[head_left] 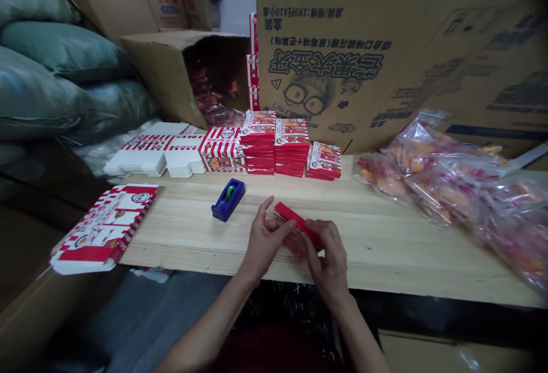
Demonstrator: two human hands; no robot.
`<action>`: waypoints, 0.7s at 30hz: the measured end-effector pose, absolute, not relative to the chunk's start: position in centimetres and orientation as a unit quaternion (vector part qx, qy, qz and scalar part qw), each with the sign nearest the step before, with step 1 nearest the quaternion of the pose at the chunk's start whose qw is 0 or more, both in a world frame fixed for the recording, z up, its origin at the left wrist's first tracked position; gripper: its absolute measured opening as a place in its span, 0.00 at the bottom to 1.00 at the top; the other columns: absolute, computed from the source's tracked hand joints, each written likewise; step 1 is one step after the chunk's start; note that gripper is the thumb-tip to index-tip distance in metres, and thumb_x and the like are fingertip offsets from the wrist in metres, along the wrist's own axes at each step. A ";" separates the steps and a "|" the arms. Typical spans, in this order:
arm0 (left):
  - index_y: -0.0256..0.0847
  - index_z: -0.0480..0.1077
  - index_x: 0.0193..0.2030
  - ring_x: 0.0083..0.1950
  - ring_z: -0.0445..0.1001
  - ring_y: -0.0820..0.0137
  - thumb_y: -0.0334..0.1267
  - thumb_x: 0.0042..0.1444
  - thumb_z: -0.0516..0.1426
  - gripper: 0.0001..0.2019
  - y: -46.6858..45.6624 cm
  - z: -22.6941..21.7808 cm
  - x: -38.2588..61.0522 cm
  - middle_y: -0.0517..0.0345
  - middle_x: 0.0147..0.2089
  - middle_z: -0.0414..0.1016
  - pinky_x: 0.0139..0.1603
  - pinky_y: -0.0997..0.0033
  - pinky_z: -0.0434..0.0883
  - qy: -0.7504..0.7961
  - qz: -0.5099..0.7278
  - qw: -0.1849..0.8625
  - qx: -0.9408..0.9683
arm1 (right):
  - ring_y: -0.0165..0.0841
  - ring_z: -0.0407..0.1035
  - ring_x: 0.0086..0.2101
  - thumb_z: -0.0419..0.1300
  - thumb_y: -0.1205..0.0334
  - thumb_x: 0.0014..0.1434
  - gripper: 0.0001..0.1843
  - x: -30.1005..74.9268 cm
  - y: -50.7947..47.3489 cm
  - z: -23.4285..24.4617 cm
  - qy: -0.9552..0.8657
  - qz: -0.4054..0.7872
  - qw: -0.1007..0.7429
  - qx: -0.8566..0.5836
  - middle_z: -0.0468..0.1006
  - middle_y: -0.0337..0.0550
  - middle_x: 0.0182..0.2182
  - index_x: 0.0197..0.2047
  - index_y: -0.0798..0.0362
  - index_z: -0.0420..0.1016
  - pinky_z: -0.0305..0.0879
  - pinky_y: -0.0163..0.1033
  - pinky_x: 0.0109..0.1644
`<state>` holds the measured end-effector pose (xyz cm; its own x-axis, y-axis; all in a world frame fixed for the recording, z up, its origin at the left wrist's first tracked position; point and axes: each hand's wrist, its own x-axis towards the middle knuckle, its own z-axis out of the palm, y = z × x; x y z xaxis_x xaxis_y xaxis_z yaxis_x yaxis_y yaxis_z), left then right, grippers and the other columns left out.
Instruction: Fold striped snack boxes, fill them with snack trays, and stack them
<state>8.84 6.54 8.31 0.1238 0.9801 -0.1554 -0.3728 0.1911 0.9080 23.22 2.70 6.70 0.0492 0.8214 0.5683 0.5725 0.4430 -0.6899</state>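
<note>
A small flat packet with a solid red strip along its upper edge and a see-through or pinkish part below is between my hands, tilted, over the front of the table. My left hand presses its thumb on the red strip, with the index finger raised and other fingers behind the packet. My right hand pinches the right end between thumb and bent fingers. Ahead and to the left sits a blue tape dispenser with a green core. Stacks of red-and-white packets stand behind, with a lower pile beside them.
Clear bags with orange and red contents heap up at right. Flat white-and-red cartons lie at back left; a striped carton overhangs the left front edge. Behind are an open cardboard box and a large printed carton.
</note>
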 end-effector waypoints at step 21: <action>0.31 0.62 0.70 0.73 0.61 0.41 0.72 0.57 0.51 0.48 11.0 3.2 -15.2 0.31 0.72 0.64 0.70 0.38 0.60 0.739 0.356 -0.004 0.572 | 0.43 0.68 0.46 0.51 0.70 0.71 0.15 30.5 3.1 11.9 -0.755 0.033 0.369 -0.541 0.71 0.51 0.45 0.56 0.49 0.70 0.68 0.48 0.49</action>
